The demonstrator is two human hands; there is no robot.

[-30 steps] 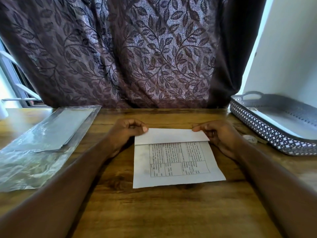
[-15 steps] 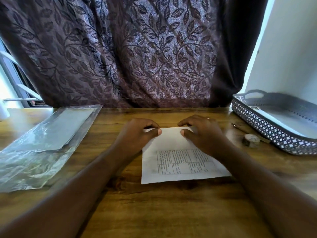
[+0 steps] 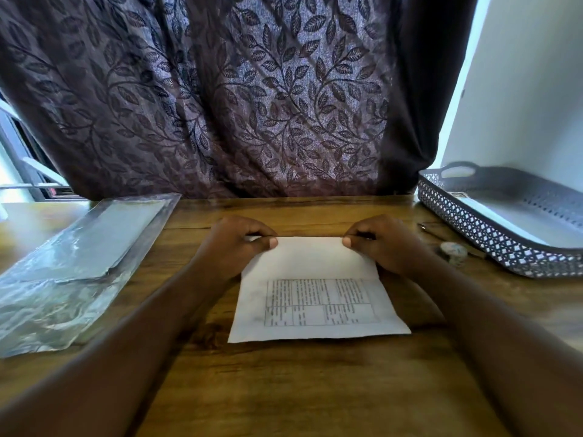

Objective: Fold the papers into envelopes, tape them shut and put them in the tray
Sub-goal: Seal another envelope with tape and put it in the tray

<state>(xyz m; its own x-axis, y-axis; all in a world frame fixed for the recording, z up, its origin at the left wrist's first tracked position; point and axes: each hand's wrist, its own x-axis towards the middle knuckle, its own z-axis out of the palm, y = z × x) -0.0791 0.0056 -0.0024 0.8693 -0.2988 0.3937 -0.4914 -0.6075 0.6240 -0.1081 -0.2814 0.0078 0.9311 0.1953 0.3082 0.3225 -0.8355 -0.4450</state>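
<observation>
Left hand (image 3: 235,244), right hand (image 3: 383,242) pinch far corners of folded paper (image 3: 315,291) on table (image 3: 284,389).

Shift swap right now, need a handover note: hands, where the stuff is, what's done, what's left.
Left hand: pinches the paper at its far left corner.
Right hand: pinches the far right corner.
Paper: flat on the table, far flap folded down, print showing below it.
Tape roll: on the table beside the tray, untouched.
Plastic sleeve: far left.
Done: first fold.
Left: other folds, taping, into the tray.
</observation>
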